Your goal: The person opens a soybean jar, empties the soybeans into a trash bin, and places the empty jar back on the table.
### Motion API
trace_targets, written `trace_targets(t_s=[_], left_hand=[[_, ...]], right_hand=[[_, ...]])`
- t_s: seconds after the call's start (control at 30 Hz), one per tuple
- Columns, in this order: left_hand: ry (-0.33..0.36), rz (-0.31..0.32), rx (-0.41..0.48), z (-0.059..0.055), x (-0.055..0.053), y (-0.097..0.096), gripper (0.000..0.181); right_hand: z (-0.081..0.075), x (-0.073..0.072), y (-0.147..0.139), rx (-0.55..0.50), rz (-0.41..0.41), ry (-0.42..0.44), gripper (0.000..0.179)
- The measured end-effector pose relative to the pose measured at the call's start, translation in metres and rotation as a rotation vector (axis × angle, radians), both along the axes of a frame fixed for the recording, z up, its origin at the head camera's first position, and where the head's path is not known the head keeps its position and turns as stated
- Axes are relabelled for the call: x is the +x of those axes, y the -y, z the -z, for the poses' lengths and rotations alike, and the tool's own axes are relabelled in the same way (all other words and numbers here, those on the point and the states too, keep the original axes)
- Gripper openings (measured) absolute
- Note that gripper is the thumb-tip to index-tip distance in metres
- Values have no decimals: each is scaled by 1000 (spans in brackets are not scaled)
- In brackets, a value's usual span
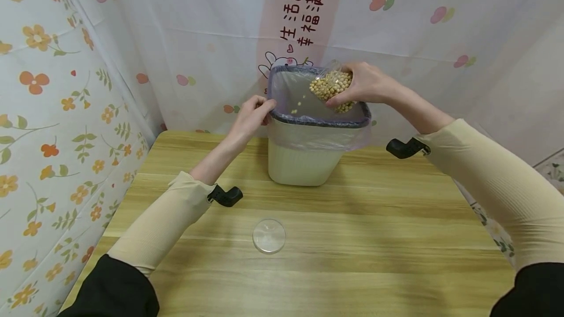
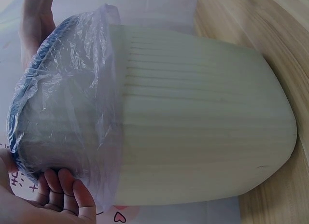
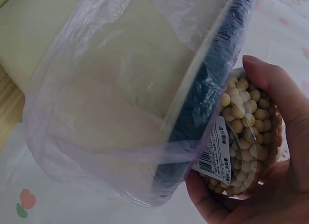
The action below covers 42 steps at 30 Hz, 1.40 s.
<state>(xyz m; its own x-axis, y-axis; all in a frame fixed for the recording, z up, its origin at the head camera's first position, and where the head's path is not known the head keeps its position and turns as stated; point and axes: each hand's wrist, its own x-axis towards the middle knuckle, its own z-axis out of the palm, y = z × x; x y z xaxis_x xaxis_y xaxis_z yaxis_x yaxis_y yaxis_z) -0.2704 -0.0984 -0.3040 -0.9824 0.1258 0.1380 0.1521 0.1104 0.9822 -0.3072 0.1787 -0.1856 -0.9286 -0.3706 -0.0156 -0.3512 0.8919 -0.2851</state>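
Your right hand grasps a clear jar of soybeans, tilted over the right side of the waste bin; loose soybeans show inside its mouth. Your left hand grips the bin's left rim and plastic liner. Clear disc, possibly a lid, sits in front of the bin.

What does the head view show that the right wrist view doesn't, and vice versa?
Only the head view: the left hand gripping the edge of the bin, a clear round disc on the table, and loose beans within the bin's opening. Only the right wrist view: a barcoded label. Both: the right hand holding the clear container of beans, and the bin.
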Motion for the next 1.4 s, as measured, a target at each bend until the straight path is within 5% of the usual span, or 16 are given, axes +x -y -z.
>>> trace_targets(t_s=[1.0, 1.4], left_hand=[[3, 7, 3, 0, 0, 0, 19], [5, 7, -1, 0, 1, 0, 19]], right_hand=[[-15, 3, -2, 91, -35, -8, 70], [-23, 1, 2, 158, -17, 61, 103]])
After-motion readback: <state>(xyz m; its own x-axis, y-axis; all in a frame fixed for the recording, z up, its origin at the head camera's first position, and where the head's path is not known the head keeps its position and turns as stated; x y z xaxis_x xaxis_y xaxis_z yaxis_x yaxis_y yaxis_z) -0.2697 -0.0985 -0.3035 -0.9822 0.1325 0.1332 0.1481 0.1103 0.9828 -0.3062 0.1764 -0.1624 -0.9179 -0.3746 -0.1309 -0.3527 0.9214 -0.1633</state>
